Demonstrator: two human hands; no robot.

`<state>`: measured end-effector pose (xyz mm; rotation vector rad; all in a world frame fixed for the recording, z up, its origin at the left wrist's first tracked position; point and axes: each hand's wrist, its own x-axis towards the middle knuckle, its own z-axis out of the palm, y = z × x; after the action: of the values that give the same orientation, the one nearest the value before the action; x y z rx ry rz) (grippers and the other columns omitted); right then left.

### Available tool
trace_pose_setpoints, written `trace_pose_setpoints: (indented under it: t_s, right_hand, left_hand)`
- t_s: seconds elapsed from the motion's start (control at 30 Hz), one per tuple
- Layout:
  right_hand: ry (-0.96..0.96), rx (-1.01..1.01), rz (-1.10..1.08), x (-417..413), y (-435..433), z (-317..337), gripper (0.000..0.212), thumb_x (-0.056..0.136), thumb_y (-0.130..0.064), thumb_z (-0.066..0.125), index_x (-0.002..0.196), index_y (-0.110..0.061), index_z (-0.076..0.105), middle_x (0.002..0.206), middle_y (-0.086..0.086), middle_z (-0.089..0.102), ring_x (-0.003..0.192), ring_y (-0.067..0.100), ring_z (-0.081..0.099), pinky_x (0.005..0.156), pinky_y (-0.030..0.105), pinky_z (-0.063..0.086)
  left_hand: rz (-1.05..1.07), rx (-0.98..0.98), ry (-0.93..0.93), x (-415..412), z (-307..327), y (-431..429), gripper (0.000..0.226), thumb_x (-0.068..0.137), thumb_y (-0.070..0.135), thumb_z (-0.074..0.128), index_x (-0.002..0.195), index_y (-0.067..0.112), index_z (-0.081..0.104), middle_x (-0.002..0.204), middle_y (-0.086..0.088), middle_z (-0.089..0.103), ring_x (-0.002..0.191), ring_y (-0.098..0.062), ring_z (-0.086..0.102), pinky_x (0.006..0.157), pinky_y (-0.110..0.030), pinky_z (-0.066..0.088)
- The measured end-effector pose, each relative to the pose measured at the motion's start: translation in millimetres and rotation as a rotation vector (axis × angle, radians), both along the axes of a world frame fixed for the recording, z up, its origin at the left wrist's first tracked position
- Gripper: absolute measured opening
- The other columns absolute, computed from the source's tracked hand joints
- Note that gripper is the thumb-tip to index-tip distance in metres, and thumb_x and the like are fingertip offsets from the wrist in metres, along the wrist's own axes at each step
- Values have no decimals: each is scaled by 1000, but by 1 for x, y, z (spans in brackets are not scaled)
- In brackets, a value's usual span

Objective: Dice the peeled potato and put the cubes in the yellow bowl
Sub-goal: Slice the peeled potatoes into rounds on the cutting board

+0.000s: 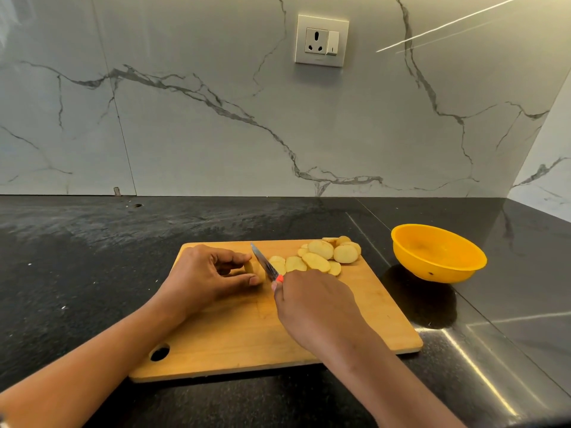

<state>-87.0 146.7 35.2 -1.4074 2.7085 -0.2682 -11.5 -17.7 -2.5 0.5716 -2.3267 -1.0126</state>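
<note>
A small end piece of peeled potato stands on the wooden cutting board, pinched between the thumb and fingers of my left hand. My right hand grips a knife with an orange handle end; its blade rests against the right face of that piece. Several round potato slices lie in a loose row and pile toward the board's far right corner. The yellow bowl sits on the counter right of the board and looks empty.
The board lies on a black stone counter that runs to a marble wall with a power socket. A shiny steel surface lies to the right, beneath and in front of the bowl.
</note>
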Motion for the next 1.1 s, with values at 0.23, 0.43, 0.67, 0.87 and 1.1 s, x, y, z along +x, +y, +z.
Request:
trace_pose_setpoints:
  t_s: [0.23, 0.43, 0.67, 0.87, 1.1]
  right_hand:
    - [22, 53, 1, 3, -4, 2, 25, 102, -28, 42, 118, -14, 56, 91, 3, 50, 83, 18, 49, 54, 25, 33]
    - [23, -4, 8, 2, -1, -1, 31, 104, -32, 36, 120, -15, 57, 88, 2, 51, 81, 16, 47, 51, 23, 28]
    - [-23, -24, 40, -3, -4, 5, 28, 103, -29, 38, 109, -13, 60, 73, -3, 46, 76, 15, 50, 50, 23, 29]
    - [-63, 26, 4, -4, -18, 16, 24, 102, -23, 41, 111, -11, 58, 76, 2, 49, 75, 17, 55, 70, 29, 50]
    - [68, 55, 37, 2, -12, 10, 25, 102, -24, 41, 112, -11, 60, 84, 3, 52, 76, 17, 50, 51, 25, 32]
  left_hand:
    - [-2, 0, -3, 1, 1, 0, 52, 52, 44, 76, 101, 27, 70, 90, 20, 67, 86, 0, 64, 71, -7, 50]
    - [-5, -7, 2, 0, 1, 0, 52, 52, 45, 76, 101, 27, 71, 92, 17, 68, 86, 0, 65, 73, -10, 52]
    - [-2, -36, -8, 1, 0, 0, 52, 55, 44, 76, 103, 25, 71, 92, 16, 69, 86, 0, 64, 72, -10, 51]
    - [-15, -57, 13, 3, 2, 2, 59, 52, 50, 72, 104, 22, 72, 87, 19, 68, 83, 10, 61, 70, -7, 50]
    - [-31, -110, 19, 1, 0, 1, 60, 52, 52, 71, 103, 23, 72, 91, 16, 70, 86, 11, 60, 72, -6, 49]
